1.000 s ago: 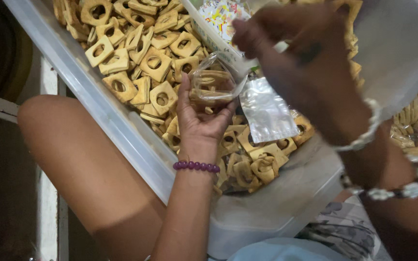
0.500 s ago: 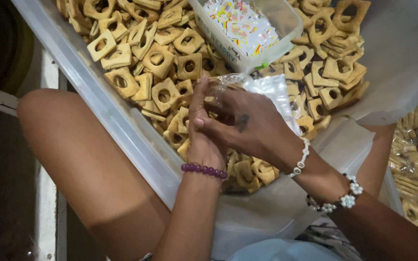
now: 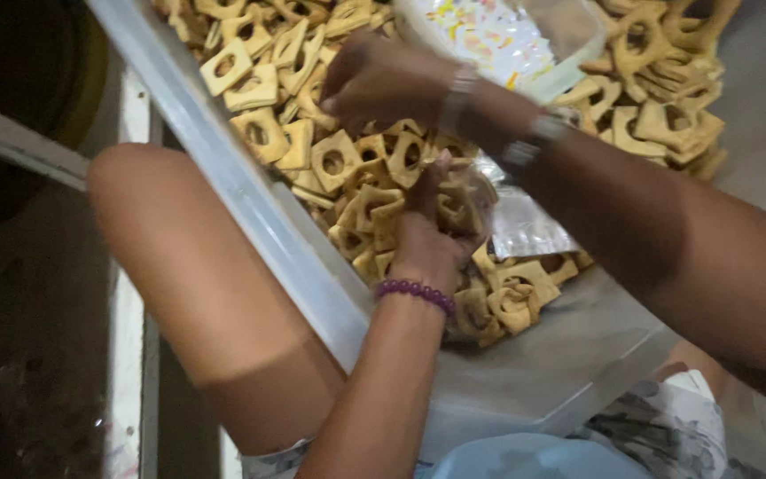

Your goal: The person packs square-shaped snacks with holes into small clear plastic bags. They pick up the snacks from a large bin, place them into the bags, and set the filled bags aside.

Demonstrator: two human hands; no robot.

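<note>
A big translucent plastic tub (image 3: 250,222) fills most of the view, tilted across the person's bare knee (image 3: 179,266), which seems to prop its near wall so that the contents stay within easy reach. The tub holds a deep heap of square golden-brown crackers with holes in their middles (image 3: 339,160), piled thick at the far side and thinning toward the bare near corner (image 3: 569,346). At the top, resting on the heap, sits a smaller clear container of colourful printed wrappers (image 3: 498,35), placed close by the working hands. Below it a flat, shiny, clear plastic sheet or empty bag (image 3: 529,226) lies on the crackers, just beside the left hand. The right hand (image 3: 383,80), with beaded bracelets on the wrist, reaches across into the pile with its fingers curled down among the crackers; whether they have closed on one I cannot tell, as the tips are hidden. The left hand (image 3: 432,226), with a purple bead bracelet (image 3: 416,293) at the wrist, is raised palm-up and its fingers are wrapped round a small clear bag of crackers (image 3: 463,204), gripping it upright, probably to keep its mouth open and facing the other hand. That bag hangs just above the heap, near the tub's middle.
</note>
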